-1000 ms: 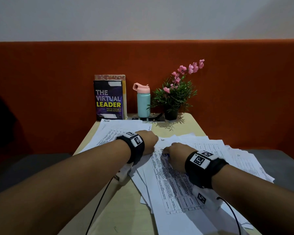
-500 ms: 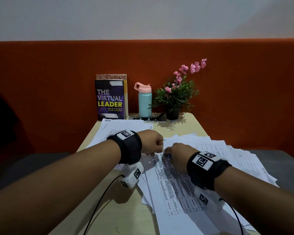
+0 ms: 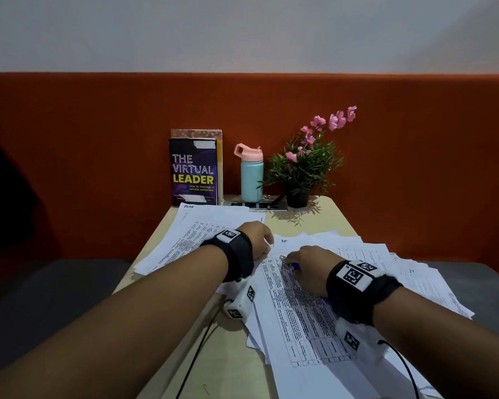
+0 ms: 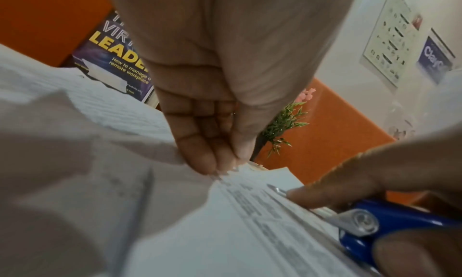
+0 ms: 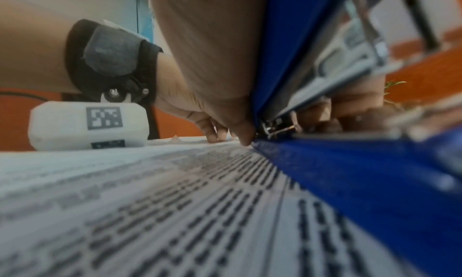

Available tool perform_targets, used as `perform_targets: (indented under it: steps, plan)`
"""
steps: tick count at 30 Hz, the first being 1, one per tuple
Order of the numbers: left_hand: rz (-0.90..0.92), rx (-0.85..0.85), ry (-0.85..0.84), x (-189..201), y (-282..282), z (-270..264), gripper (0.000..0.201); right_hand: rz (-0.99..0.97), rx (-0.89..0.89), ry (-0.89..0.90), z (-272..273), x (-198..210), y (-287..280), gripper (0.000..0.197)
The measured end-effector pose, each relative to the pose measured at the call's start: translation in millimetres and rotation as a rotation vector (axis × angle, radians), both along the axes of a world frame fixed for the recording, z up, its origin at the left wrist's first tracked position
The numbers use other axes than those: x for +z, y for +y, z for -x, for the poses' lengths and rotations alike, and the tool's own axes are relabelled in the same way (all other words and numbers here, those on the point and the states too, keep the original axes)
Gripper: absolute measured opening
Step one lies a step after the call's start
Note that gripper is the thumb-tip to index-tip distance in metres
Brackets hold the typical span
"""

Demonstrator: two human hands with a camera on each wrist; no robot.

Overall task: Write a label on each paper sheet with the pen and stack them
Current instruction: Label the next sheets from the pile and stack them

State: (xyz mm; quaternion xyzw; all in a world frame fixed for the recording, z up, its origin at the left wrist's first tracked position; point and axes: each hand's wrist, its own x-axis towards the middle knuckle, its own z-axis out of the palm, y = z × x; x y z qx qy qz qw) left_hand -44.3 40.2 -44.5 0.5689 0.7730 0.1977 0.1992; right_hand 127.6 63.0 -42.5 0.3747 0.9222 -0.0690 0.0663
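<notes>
Mid-task: right hand (image 3: 306, 262) grips blue pen (image 4: 390, 228) on top sheet (image 3: 300, 306), left hand (image 3: 257, 240) pinches its corner; labelled stack (image 3: 202, 228) at 11 o'clock, loose sheets (image 3: 415, 272) remain.

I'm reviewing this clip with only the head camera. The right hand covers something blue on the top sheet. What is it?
Observer: The left wrist view shows a blue stapler with a metal hinge rivet, gripped by the right hand. It is not a pen.
Operator: Is it lifted or on the paper?
Observer: On the paper. In the right wrist view its lower arm lies flat on the printed top sheet.
Operator: And the left hand?
Observer: The left hand has thumb and fingertips together at that sheet's far edge and appears to pinch it.
</notes>
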Motion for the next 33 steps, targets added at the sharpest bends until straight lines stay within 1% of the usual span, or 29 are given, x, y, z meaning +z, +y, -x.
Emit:
perform_targets:
  steps: [3,5,7,8,10,11,14,16,18,20,22,24,26,29,33]
  plan:
    - [0.105,0.004,-0.002,-0.9,7.8,-9.3,0.014,0.008,0.024,0.029,-7.0,6.4,0.7,0.042]
    - [0.096,0.017,-0.009,-1.0,10.4,-10.9,0.013,0.002,0.028,0.024,-11.7,10.1,0.2,0.04]
    - [0.064,0.016,0.018,1.2,11.4,-9.2,0.028,-0.001,0.03,0.012,-14.1,12.1,-1.5,0.041]
    - [0.063,0.007,0.03,1.5,11.8,-7.5,0.031,0.002,0.034,0.006,-14.3,12.6,-2.6,0.042]
    - [0.089,0.043,0.007,-0.2,14.7,-4.7,0.028,0.013,0.037,-0.003,-13.7,13.0,-4.1,0.044]
    - [0.091,0.065,0.025,-3.1,15.4,-2.0,0.028,0.019,0.034,-0.005,-13.5,12.9,-4.3,0.045]
    - [0.126,0.036,0.16,-11.4,13.7,1.6,0.045,0.025,0.033,0.004,-14.8,12.9,-4.2,0.046]
    - [0.159,-0.011,0.186,-13.5,11.4,0.5,0.05,0.027,0.033,0.004,-15.8,12.6,-4.3,0.045]
    - [0.172,-0.014,0.181,-12.6,11.5,-1.7,0.053,0.028,0.028,0.004,-15.3,11.7,-5.3,0.044]
    - [0.175,-0.015,0.186,-10.6,13.5,-3.1,0.052,0.033,0.02,0.005,-14.2,10.4,-6.0,0.044]
    - [0.161,-0.044,0.193,-6.6,12.7,-4.9,0.042,0.03,0.017,0.01,-13.4,9.0,-6.4,0.046]
    - [0.146,-0.08,0.165,-3.5,12.4,-5.8,0.03,0.028,0.013,0.02,-14.3,7.7,-5.9,0.046]
    - [0.174,-0.095,0.135,0.6,11.7,-8.0,0.024,0.021,0.008,0.035,-15.6,6.8,-5.5,0.045]
    - [0.231,-0.102,0.149,4.3,12.2,-12.3,0.022,0.016,-0.001,0.042,-16.1,6.2,-6.2,0.044]
    - [0.248,-0.097,0.164,1.5,13.8,-15.0,0.024,0.022,0.004,0.034,-14.1,5.6,-8.3,0.049]
